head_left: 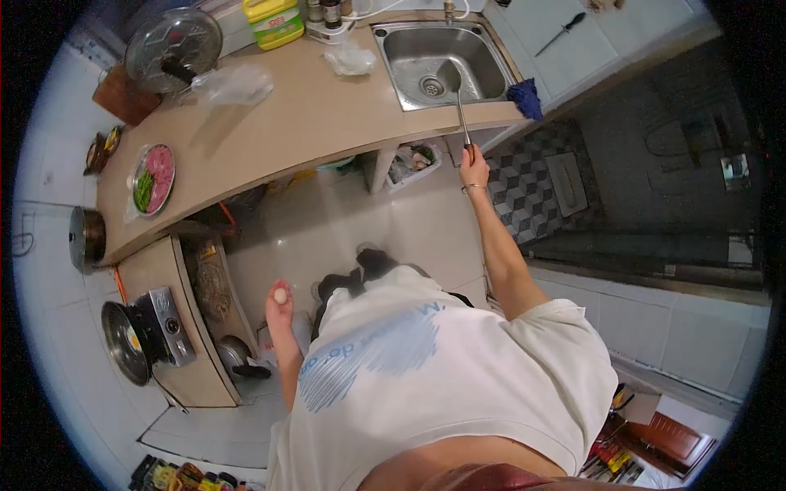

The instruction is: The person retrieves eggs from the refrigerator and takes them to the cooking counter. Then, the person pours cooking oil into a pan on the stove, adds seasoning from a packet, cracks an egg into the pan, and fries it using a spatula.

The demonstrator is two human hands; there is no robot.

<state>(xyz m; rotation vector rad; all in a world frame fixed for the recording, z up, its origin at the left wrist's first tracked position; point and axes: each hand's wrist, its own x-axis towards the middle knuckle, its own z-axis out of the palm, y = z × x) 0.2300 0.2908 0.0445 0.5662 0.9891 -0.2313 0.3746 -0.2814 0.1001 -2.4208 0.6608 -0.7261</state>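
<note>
My right hand is closed around the dark grip of a long metal ladle. The ladle's head hangs inside the steel sink, near the drain. Low on the left, my left hand curls around a pale egg, which shows at the fingers. Left of that hand, a dark frying pan sits on a portable stove. Something yellow and white, like an opened egg, lies in the pan.
On the counter stand a plate of pink meat and green vegetables, a glass lid, plastic bags and a yellow jug. A lidded pot is at the left. A waste bin sits under the counter.
</note>
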